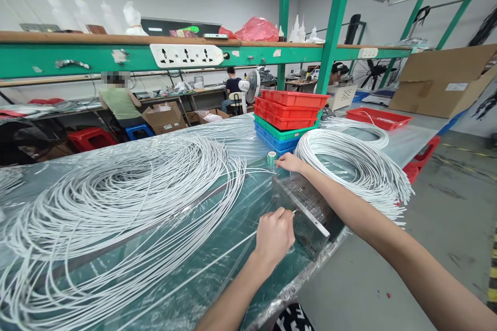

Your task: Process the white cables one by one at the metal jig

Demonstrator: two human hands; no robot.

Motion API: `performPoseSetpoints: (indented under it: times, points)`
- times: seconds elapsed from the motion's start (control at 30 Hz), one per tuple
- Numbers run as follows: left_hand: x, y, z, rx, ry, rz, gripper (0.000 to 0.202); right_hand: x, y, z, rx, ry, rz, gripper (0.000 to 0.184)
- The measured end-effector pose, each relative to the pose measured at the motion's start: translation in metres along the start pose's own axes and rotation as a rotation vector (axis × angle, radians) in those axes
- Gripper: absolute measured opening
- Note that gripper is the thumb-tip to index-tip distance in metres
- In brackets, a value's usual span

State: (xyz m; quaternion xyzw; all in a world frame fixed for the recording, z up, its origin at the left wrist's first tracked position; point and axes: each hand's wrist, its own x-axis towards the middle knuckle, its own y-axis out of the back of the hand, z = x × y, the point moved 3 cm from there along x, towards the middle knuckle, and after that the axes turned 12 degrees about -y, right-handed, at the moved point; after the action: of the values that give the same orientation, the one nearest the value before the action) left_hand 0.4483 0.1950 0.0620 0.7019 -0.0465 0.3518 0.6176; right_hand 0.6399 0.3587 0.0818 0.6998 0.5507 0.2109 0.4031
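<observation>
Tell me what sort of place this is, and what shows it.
Probably a factory workshop, perhaps for cable work: coils of white cable lie on the bench, plastic trays are stacked among them, and a power strip is fixed to the green rail above.

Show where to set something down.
Bare: green, plastic-covered tabletop between the large white cable coil and the grey metal block, though a white strand crosses toward the left hand. Crowded: beyond the block, with stacked red, green, blue plastic trays and a second white coil.
</observation>
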Motion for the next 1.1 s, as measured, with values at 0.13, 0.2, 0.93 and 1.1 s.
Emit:
performPoseSetpoints:
  times: [0.13,0.2,0.93,1.1]
  points:
    - [-0.001,0.0,0.0,-0.001,-0.001,0.004,0.028,0.0,0.0,0.0,0.002,-0.003,-0.002,0.031]
    - [-0.001,0.0,0.0,-0.003,-0.002,0.0,0.028,0.0,0.0,0.0,0.007,-0.001,0.002,0.03]
    - [0.004,0.011,-0.006,-0.145,0.021,-0.022,0.031,-0.014,0.01,-0.011,-0.2,0.054,0.167,0.026]
    - [0.002,0.07,-0.008,-0.367,0.153,0.349,0.029,-0.075,0.014,-0.059,-0.069,0.303,0.223,0.021]
